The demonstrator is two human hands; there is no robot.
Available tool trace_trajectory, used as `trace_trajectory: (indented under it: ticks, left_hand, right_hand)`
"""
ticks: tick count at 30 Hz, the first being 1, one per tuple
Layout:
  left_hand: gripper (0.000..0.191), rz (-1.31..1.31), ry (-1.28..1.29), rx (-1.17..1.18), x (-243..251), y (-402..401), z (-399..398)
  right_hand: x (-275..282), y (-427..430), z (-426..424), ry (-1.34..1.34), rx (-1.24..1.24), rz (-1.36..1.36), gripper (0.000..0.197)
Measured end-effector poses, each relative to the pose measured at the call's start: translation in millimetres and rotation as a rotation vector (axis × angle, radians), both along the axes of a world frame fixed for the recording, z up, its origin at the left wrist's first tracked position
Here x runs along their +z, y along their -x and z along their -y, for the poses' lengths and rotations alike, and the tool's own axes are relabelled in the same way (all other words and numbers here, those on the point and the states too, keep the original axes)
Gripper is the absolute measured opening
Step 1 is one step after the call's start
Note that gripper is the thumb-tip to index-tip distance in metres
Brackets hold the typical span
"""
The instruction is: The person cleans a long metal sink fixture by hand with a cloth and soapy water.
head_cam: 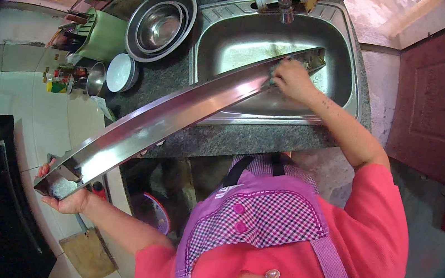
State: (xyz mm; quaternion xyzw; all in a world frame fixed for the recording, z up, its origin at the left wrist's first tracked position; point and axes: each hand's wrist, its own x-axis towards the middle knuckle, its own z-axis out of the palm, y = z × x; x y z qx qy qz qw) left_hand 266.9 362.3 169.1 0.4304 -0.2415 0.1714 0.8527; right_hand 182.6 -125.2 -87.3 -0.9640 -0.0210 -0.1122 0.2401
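A long stainless-steel trough (175, 114) slants from the lower left across the counter's edge, its far end over the steel sink (240, 36). Around its near end is my left hand (69, 201), palm beneath and fingertips showing beyond the rim. Whitish foam or a pale clump (63, 188) lies inside that end. My right hand (291, 78) presses a greenish scouring pad (274, 72), mostly hidden by the fingers, against the trough's inside close to its far end. Above the basin hangs the metal faucet (286, 14).
Nested steel bowls (161, 25), white bowls (120, 73) and a green utensil holder (107, 37) stand left of the sink on the dark stone counter (149, 83). A reddish door (441, 109) is at the right. A dustpan (88, 254) lies on the floor.
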Motion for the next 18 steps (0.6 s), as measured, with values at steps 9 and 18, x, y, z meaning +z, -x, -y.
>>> trace_trajectory:
  ticks: [9,18]
  left_hand:
    - [0.052,0.024,-0.005,0.177,1,14,25]
    - [0.057,-0.039,0.016,0.174,1,9,22]
  right_hand:
    - [67,0,-87,-0.343,0.188,0.484,0.018]
    - [-27,-7,21,-0.177,-0.417,-0.030,0.044]
